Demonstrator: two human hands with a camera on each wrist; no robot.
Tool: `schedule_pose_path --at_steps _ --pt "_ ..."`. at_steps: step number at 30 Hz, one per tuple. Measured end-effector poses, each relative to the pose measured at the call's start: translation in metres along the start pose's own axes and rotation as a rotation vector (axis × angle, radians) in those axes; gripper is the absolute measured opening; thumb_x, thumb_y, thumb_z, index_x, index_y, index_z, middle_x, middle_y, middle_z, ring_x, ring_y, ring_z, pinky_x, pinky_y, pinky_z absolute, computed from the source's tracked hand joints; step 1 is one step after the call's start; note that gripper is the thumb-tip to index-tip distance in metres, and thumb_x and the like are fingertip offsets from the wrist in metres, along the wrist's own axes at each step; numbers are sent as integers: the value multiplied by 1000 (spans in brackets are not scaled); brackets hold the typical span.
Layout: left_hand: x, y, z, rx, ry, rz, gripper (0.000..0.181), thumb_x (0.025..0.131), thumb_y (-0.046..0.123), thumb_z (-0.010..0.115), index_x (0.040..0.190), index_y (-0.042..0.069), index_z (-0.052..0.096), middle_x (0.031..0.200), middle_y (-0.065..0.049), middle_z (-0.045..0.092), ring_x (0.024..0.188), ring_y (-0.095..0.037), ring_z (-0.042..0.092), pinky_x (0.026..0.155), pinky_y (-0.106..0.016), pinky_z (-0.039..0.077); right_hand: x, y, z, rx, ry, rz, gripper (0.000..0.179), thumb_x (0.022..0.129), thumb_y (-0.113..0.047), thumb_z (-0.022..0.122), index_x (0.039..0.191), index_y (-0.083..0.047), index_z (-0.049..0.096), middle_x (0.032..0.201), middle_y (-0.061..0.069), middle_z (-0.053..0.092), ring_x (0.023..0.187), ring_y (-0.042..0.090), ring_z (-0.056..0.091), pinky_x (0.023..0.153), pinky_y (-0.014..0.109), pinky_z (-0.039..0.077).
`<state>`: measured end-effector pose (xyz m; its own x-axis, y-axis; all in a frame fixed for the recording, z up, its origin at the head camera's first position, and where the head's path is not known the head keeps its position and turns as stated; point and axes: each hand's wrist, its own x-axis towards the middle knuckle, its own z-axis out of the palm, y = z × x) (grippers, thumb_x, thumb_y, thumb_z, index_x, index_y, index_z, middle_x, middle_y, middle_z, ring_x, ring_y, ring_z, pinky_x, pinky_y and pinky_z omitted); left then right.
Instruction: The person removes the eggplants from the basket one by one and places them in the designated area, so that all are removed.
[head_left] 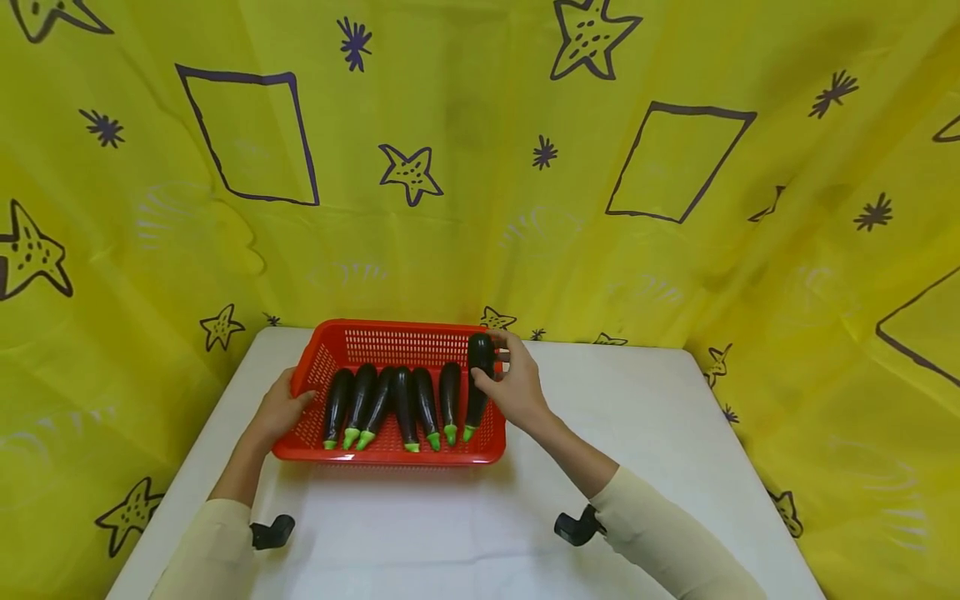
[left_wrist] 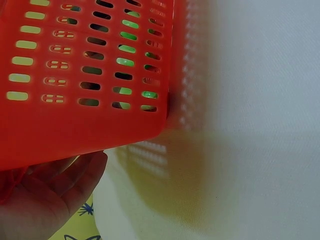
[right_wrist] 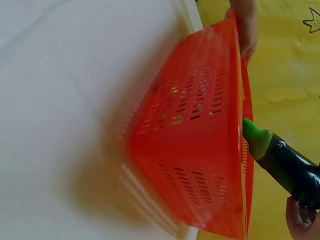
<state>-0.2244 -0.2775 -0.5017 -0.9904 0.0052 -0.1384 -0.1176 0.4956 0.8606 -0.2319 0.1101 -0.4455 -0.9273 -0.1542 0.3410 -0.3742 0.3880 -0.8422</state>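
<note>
The right hand [head_left: 517, 383] pinches 1 glossy, purple-black, elongated eggplant with a green stem end [head_left: 480, 354], thumb on one side and fingers on the other. It is held at the right end of a red, rectangular, perforated plastic basket [head_left: 390, 457]; the right wrist view shows most of it above the rim, stem end lowest. Whether that end touches anything, I cannot tell. The left hand [head_left: 283, 408] grips the basket's left side, thumb over the rim and fingers against the outside. Inside, 6 similar dark, green-tipped eggplants [head_left: 405, 408] lie in 1 row, stem ends toward the person. Around the basket spreads a white-covered table [head_left: 600, 400]. 2 cream long sleeves [head_left: 660, 533] cover the forearms. Behind hangs a yellow fabric curtain [head_left: 465, 100] printed with dark stars and 4-sided outlines.
</note>
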Motion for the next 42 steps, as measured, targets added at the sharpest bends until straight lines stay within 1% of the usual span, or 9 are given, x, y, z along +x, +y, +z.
schedule_pose_path --at_steps 3,10,16,22,26,33,40,42 --pt "0 -1 0 -1 -1 -5 59 108 6 50 153 -18 20 135 -40 46 108 -44 60 83 -46 59 2 1 -7 12 20 18 63 90 -4 76 147 3 49 132 20 58 111 38 63 84 45 60" --pt "1 -2 -1 8 5 5 58 107 5 50 152 -19 21 133 -40 47 108 -44 59 83 -47 58 9 10 -26 10 74 74 62 93 -5 72 150 2 48 136 22 57 115 37 61 88 48 59" --pt "1 -2 0 6 7 10 57 107 4 50 151 -19 23 133 -40 48 107 -44 60 82 -46 58 13 29 -38 0 148 127 61 95 -7 67 152 2 47 140 24 52 119 40 59 92 52 57" --pt "1 -4 1 16 9 16 57 107 4 50 150 -20 23 132 -41 48 107 -45 59 83 -47 58 11 52 -43 11 173 199 62 95 -8 66 153 2 45 140 22 54 120 38 58 94 51 55" --pt "1 -3 0 11 9 20 55 107 4 50 149 -20 24 130 -40 49 105 -44 61 81 -46 59 10 62 -46 5 172 219 61 97 -10 66 153 1 45 140 23 56 120 38 58 92 51 56" --pt "1 -3 0 10 9 21 54 107 5 50 149 -20 25 130 -40 49 105 -44 62 82 -47 59 7 74 -48 -26 131 227 58 99 -9 65 154 2 47 142 25 54 121 40 58 92 52 57" --pt "0 -2 1 -1 9 7 56 108 5 50 151 -19 24 131 -41 49 105 -44 62 81 -46 59 -2 98 -44 -81 114 257 60 99 -10 66 153 6 46 139 28 54 119 41 59 90 48 58" --pt "0 -3 0 -5 9 7 55 108 5 49 151 -19 24 131 -41 49 104 -43 63 80 -46 60 -4 103 -41 -80 112 269 60 99 -9 66 153 8 45 138 29 54 119 43 59 90 48 58"
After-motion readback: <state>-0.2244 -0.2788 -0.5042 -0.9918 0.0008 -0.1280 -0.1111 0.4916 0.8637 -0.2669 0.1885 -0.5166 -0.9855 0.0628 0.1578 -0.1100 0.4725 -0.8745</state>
